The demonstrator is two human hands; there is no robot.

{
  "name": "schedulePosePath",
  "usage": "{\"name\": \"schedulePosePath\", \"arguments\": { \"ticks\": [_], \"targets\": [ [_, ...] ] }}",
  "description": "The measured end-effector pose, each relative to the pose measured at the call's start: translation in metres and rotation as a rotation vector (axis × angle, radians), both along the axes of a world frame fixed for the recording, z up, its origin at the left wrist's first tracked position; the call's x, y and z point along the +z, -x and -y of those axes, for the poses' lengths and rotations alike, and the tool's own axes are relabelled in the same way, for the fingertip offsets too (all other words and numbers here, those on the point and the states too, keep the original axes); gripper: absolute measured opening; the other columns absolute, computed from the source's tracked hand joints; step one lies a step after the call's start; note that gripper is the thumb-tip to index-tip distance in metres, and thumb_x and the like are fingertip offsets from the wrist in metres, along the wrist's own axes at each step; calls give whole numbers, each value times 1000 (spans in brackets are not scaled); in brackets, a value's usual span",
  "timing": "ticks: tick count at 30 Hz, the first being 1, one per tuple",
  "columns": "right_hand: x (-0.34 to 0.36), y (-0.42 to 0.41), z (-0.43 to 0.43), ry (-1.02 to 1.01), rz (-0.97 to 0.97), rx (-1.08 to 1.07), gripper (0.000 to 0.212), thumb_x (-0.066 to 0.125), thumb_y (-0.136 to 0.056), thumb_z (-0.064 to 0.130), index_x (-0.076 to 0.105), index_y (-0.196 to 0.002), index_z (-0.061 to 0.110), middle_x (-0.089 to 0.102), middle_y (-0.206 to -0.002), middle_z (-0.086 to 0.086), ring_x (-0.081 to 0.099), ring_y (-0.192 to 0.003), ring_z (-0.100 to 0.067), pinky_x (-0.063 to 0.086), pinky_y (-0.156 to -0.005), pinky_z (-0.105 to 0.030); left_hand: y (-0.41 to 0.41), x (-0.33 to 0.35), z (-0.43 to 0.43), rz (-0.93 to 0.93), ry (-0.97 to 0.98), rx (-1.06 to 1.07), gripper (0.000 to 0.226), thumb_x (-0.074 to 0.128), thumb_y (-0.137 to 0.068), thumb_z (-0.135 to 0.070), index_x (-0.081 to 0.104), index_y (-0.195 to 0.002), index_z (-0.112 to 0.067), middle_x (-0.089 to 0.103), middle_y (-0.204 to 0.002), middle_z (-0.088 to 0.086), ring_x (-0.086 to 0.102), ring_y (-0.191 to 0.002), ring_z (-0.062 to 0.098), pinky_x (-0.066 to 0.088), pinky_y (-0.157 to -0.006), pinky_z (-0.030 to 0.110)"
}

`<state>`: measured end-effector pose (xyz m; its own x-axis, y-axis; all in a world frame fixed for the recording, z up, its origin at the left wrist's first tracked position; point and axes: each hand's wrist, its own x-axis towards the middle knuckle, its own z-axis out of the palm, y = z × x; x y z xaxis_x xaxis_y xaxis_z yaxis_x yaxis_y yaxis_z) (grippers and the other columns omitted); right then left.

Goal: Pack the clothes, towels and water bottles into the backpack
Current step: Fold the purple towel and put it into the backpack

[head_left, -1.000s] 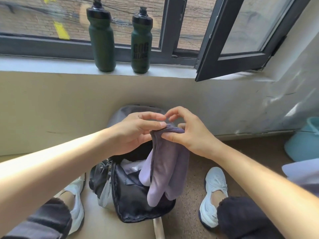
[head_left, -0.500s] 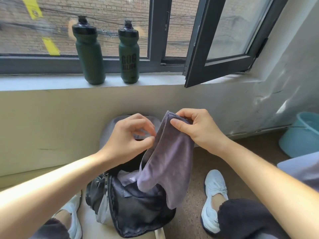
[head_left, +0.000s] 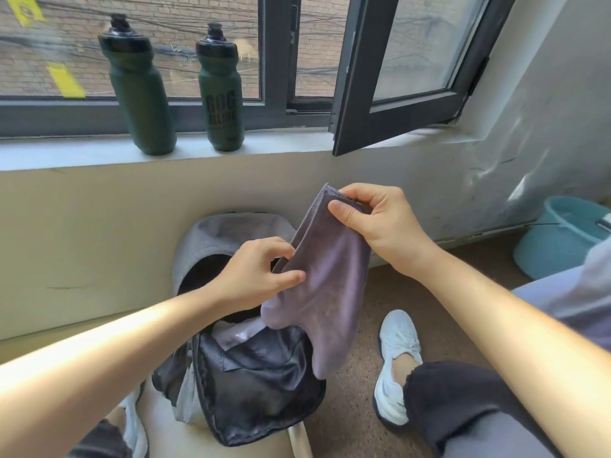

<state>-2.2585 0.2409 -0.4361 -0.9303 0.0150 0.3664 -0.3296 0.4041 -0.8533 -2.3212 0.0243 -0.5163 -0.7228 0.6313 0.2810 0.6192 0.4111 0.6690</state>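
A purple-grey towel [head_left: 325, 292] hangs folded above the open grey and black backpack [head_left: 254, 385], which stands on the floor against the wall. My right hand [head_left: 377, 223] pinches the towel's top corner. My left hand [head_left: 256, 272] grips its left edge lower down. Light-coloured cloth [head_left: 238, 333] shows inside the backpack's mouth. Two dark green water bottles stand upright on the window sill, one [head_left: 139, 90] at the left and one [head_left: 221, 90] with black lettering to its right.
An open dark window frame [head_left: 396, 120] juts over the sill at the right. A light blue bucket [head_left: 562, 236] sits on the floor at the far right. My white shoes [head_left: 396, 365] flank the backpack on the brown floor.
My right hand has lifted the towel's corner up and to the right, so the towel hangs longer. My left hand has slid down its edge. The view has tilted slightly.
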Motion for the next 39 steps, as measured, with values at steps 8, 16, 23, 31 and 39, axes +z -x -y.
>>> {"name": "schedulePosePath", "arguments": {
  "ticks": [8, 16, 23, 31, 39],
  "targets": [
    [-7, 8, -26, 70, -126, -276, 15, 65, -98, 13, 72, -91, 24, 69, -80, 12, 61, -76, -2, 51, -74, -22, 18, -27, 17, -52, 446, -64, 42, 55, -85, -53, 66, -71, -14, 56, -71, -5, 52, -63, 13, 38, -59, 38],
    [-31, 28, -64, 32, -83, -501, 16, 60, -96, 21, 64, -83, 29, 67, -83, 1, 58, -78, -11, 50, -77, -33, 36, -27, 38, -95, 397, -7, 60, 58, -80, -61, 34, -58, -10, 34, -56, 7, 27, -56, 19, 24, -53, 33],
    [-36, 33, -78, 66, -43, -707, 19, 59, -99, 23, 60, -80, 26, 67, -82, 2, 58, -77, -14, 48, -72, -32, 42, 5, 50, 35, -52, 185, 21, 88, -81, -29, 74, -66, -25, 58, -53, -13, 44, -52, 3, 39, -57, 17],
    [-37, 36, -70, 20, 50, -756, 20, 61, -98, 21, 59, -78, 20, 64, -74, 1, 55, -73, -18, 41, -64, -28, 44, 29, 45, 198, -564, 409, 12, 87, -80, -10, 76, -76, -13, 75, -66, -10, 63, -60, 1, 54, -62, 14],
    [-42, 37, -72, -14, 173, -726, 15, 62, -97, 19, 63, -83, 16, 58, -69, 5, 51, -76, -20, 39, -72, -30, 51, 29, 57, 200, -493, 537, 30, 93, -75, -19, 64, -71, -11, 62, -69, 8, 52, -63, 16, 44, -65, 29]
  ]
}}
